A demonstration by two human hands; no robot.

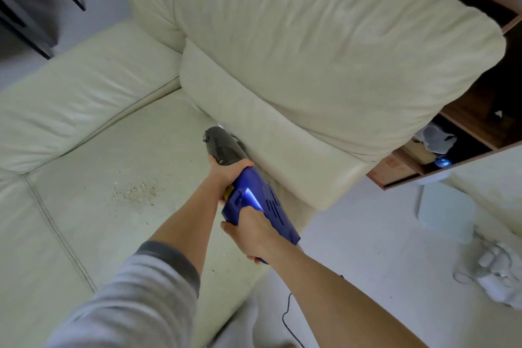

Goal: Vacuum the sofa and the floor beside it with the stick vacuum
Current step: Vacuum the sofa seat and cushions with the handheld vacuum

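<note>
Living room, cream leather sofa (93,87) on pale floor (367,248). Blue vacuum (254,198) angled into the crease under the back cushion (324,45), dark dust cup forward. Left hand (226,175) clamps the body near the cup; right hand (251,237) wraps the rear handle. Risks: nozzle jamming in the crease or scuffing leather; crumb patch (135,192) on the seat gets missed; trailing cord (285,316) could snag. Nozzle tip hidden behind cup. Shelf (466,127) contents dim; white bundle (491,271) on the floor unclear.
</note>
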